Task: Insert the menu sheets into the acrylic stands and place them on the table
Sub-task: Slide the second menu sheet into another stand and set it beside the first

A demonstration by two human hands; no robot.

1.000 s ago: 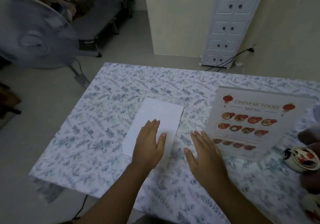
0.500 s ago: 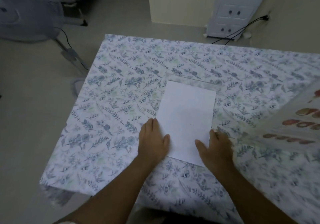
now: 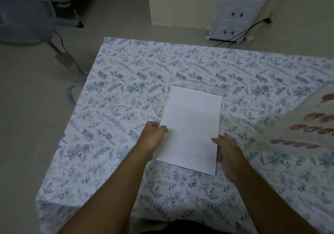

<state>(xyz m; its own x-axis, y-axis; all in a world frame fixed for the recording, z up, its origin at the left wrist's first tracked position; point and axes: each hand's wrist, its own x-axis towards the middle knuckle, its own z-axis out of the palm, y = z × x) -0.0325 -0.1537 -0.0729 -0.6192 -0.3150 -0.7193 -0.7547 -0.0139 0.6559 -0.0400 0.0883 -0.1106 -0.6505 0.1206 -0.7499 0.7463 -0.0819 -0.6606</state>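
Observation:
A white menu sheet (image 3: 191, 125), blank side up, lies in the middle of the floral tablecloth (image 3: 126, 107). My left hand (image 3: 153, 136) pinches its left edge with curled fingers. My right hand (image 3: 226, 150) grips its right edge near the lower corner, thumb on top. A clear acrylic stand (image 3: 200, 86) lies flat just beyond the sheet, partly under its far end. A second stand holding a printed Chinese food menu (image 3: 307, 125) stands at the right edge of view, partly cut off.
A standing fan (image 3: 23, 13) and its cable are on the floor to the left of the table. A white drawer cabinet (image 3: 240, 9) with black cables stands against the far wall. The table's left edge (image 3: 72, 118) is close to my left arm.
My hands went from lying flat on the table to gripping the sheet's two side edges. The view has swung left and down, pushing the printed menu toward the right edge.

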